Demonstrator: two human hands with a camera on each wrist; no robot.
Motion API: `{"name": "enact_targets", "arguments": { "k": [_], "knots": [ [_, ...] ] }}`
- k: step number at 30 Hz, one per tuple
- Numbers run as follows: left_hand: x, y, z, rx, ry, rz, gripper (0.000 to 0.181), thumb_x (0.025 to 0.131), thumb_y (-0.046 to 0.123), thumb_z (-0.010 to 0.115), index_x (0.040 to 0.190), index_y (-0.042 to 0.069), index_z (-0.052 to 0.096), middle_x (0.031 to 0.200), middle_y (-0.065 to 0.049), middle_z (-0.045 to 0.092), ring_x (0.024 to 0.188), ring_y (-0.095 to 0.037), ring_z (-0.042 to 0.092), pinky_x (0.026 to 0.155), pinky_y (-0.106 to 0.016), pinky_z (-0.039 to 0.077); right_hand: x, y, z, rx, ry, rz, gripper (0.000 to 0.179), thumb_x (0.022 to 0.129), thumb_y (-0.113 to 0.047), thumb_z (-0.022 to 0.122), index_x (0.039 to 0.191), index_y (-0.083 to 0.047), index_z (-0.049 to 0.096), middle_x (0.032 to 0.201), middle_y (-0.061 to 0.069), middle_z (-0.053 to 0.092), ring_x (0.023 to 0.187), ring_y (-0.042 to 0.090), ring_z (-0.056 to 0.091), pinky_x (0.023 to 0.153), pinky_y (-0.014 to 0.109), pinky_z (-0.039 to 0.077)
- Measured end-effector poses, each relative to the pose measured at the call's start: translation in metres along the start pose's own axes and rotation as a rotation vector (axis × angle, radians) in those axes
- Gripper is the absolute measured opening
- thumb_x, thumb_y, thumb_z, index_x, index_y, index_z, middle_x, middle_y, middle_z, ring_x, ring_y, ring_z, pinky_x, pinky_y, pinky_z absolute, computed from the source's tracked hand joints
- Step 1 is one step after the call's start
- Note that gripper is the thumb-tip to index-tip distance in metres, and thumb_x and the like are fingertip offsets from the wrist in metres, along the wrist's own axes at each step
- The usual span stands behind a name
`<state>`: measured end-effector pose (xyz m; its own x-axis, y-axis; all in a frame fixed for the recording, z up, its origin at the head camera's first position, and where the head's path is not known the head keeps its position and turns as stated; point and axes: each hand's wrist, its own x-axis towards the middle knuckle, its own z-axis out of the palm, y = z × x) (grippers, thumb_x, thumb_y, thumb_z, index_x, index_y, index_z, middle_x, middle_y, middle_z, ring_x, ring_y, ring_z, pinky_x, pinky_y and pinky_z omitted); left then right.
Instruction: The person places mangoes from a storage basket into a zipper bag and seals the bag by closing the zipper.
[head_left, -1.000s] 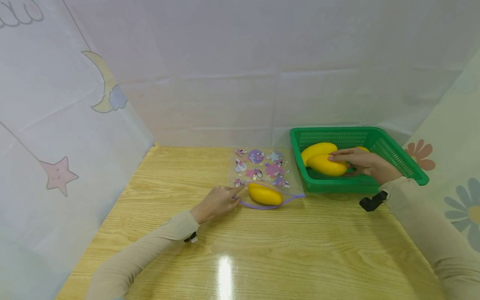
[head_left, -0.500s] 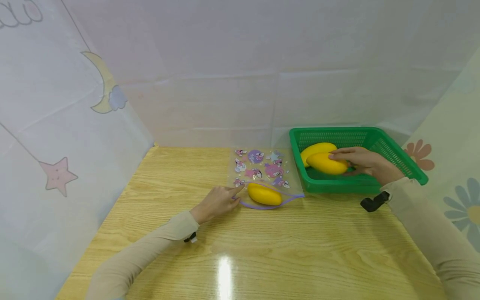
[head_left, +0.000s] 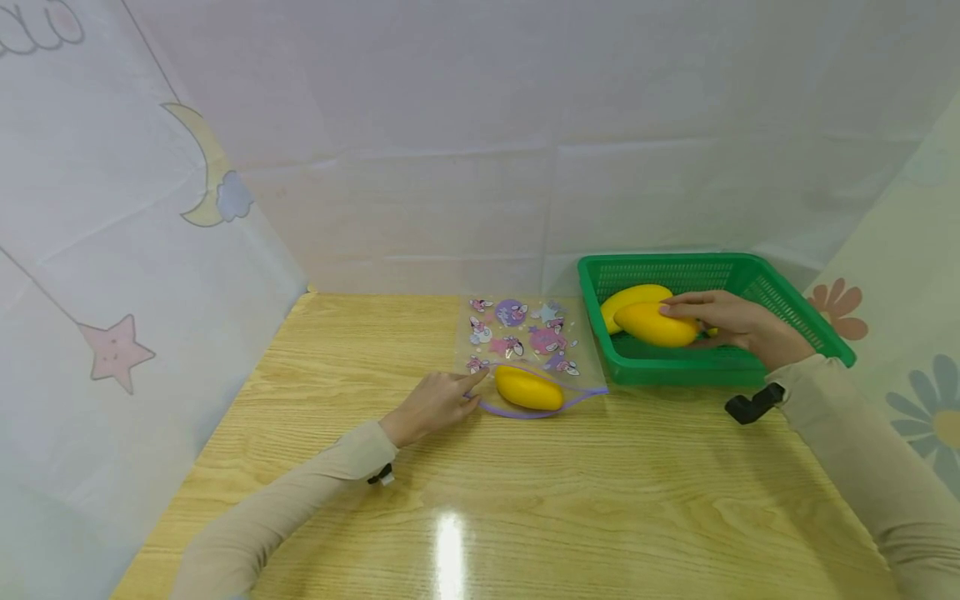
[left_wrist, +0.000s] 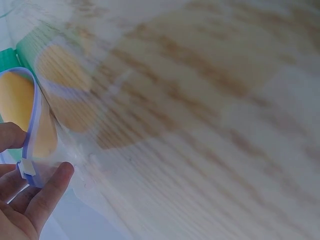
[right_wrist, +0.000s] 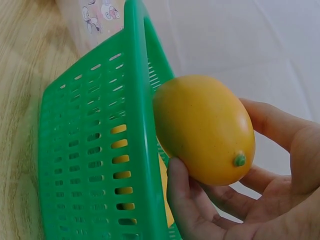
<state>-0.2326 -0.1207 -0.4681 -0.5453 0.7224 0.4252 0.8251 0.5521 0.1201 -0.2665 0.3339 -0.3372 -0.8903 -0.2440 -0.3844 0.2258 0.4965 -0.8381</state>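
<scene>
The right hand (head_left: 738, 323) grips a smooth yellow mango-shaped fruit (head_left: 654, 323), with the thumb on one side and fingers on the other. The fruit is up by the top of a green plastic basket with many small holes (head_left: 731, 372). The right wrist view shows a little green nub (right_wrist: 240, 160) on its end. Another yellow fruit (head_left: 626, 300) lies in the basket, just behind the held one; I cannot tell if the two touch.

The left hand (head_left: 435, 406) pinches the left corner of a clear plastic bag with a purple edge and pink and purple pictures (head_left: 525, 337), near a small white slider (left_wrist: 27, 168). The bag lies flat beside the basket, and its mouth is open. A third yellow fruit (head_left: 528, 389) lies in that mouth. Bag and basket sit on a light wooden table (head_left: 562, 500), in front of a pale cloth wall (head_left: 420, 150).
</scene>
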Motion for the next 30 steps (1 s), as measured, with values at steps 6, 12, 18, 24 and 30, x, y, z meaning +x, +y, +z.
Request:
{"name": "enact_targets", "arguments": {
  "k": [6, 12, 18, 24, 30],
  "knots": [
    [-0.0001, -0.0002, 0.0000, 0.007, -0.006, -0.003, 0.044, 0.089, 0.011, 0.074, 0.130, -0.002, 0.062, 0.073, -0.006, 0.070, 0.040, 0.001, 0.023, 0.038, -0.012, 0.023, -0.0029, -0.0033, 0.0006, -0.013, -0.009, -0.016, 0.075, 0.102, -0.036, 0.055, 0.154, 0.005, 0.021, 0.140, 0.023, 0.029, 0.107, 0.027, 0.043, 0.092, 0.045, 0.052],
    [-0.0006, -0.0006, 0.0012, 0.005, 0.000, 0.004, 0.045, 0.089, 0.012, 0.074, 0.130, -0.002, 0.062, 0.074, -0.007, 0.071, 0.040, 0.001, 0.023, 0.038, -0.012, 0.023, -0.0033, -0.0042, 0.0008, -0.033, -0.001, -0.030, 0.073, 0.102, -0.037, 0.055, 0.153, 0.005, 0.024, 0.138, 0.021, 0.033, 0.099, 0.023, 0.045, 0.090, 0.044, 0.053],
    [-0.0006, -0.0014, 0.0015, 0.004, 0.000, 0.010, 0.045, 0.089, 0.011, 0.074, 0.130, -0.001, 0.062, 0.073, -0.006, 0.070, 0.041, 0.002, 0.023, 0.038, -0.011, 0.023, -0.0037, -0.0047, 0.0010, -0.040, -0.007, -0.036, 0.072, 0.102, -0.037, 0.054, 0.154, 0.004, 0.023, 0.146, 0.025, 0.027, 0.105, 0.024, 0.046, 0.092, 0.045, 0.052],
    [0.0007, -0.0015, 0.0001, 0.002, -0.014, 0.008, 0.044, 0.090, 0.012, 0.073, 0.130, -0.001, 0.062, 0.074, -0.007, 0.071, 0.040, 0.002, 0.023, 0.039, -0.011, 0.023, -0.0052, -0.0064, 0.0025, -0.038, -0.014, -0.042, 0.073, 0.103, -0.037, 0.053, 0.154, 0.004, 0.021, 0.152, 0.028, 0.021, 0.122, 0.033, 0.039, 0.097, 0.049, 0.049],
    [-0.0003, -0.0013, 0.0002, -0.024, -0.016, 0.006, 0.045, 0.090, 0.011, 0.073, 0.131, -0.002, 0.061, 0.078, -0.009, 0.072, 0.039, 0.002, 0.025, 0.038, -0.010, 0.024, -0.0074, -0.0104, 0.0056, -0.058, -0.021, -0.053, 0.073, 0.103, -0.037, 0.053, 0.154, 0.004, 0.021, 0.153, 0.029, 0.022, 0.130, 0.039, 0.034, 0.099, 0.051, 0.046]
  ]
}}
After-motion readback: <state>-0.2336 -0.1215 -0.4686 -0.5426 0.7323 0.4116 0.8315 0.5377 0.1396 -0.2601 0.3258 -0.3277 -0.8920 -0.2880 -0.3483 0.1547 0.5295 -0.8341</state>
